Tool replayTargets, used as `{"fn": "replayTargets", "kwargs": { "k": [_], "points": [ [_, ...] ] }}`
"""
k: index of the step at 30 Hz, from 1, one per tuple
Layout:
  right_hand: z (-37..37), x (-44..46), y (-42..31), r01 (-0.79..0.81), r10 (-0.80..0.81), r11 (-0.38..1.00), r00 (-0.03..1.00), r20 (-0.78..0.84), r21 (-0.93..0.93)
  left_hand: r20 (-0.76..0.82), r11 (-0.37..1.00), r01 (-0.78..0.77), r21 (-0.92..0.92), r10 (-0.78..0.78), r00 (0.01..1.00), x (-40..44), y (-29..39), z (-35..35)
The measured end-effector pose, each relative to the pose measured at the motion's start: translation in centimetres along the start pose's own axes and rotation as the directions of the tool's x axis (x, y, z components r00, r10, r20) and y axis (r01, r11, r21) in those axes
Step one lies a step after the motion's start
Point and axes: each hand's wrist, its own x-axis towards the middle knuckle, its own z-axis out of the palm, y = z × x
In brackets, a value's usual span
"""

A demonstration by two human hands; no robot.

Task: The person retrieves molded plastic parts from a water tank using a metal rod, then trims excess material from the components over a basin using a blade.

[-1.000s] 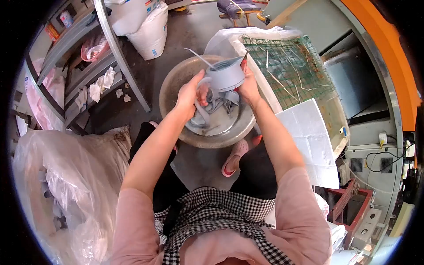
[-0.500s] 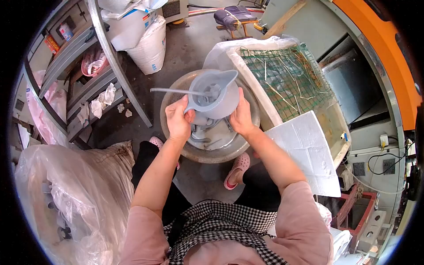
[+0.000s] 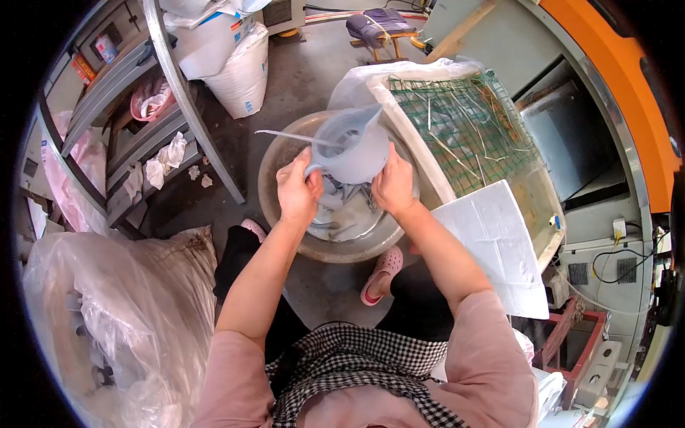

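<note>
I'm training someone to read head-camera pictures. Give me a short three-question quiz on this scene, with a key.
1. Which hand is at the handle of the grey jug?
2. True or false: the grey jug is standing on the white board.
3. Fill in the missing word: the grey jug is held over a round ____.

Key:
1. The left hand.
2. False; the left hand and the right hand hold it up.
3. Basin.
</note>
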Motion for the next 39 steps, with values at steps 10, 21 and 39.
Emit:
{"fn": "replayTargets", "kwargs": {
  "k": [10,21,39],
  "points": [
    [-0.2,0.1,0.9,0.279,-0.28,0.96,0.959,-0.046,-0.025,0.085,0.991,-0.011,0.131,0.0,0.996,-0.1,-0.9,0.5],
    [0.4,0.6,2.0,0.038,-0.089,0.978,0.966,0.241,0.207,0.006,0.973,0.161,0.163,-0.164,0.986,1.1,-1.7,-0.2],
    [1.8,-0.5,2.9,0.237,-0.225,0.962,0.969,0.096,-0.137,0.066,0.966,0.119,0.231,-0.138,0.988,0.8,-1.6,0.3]
  ]
}}
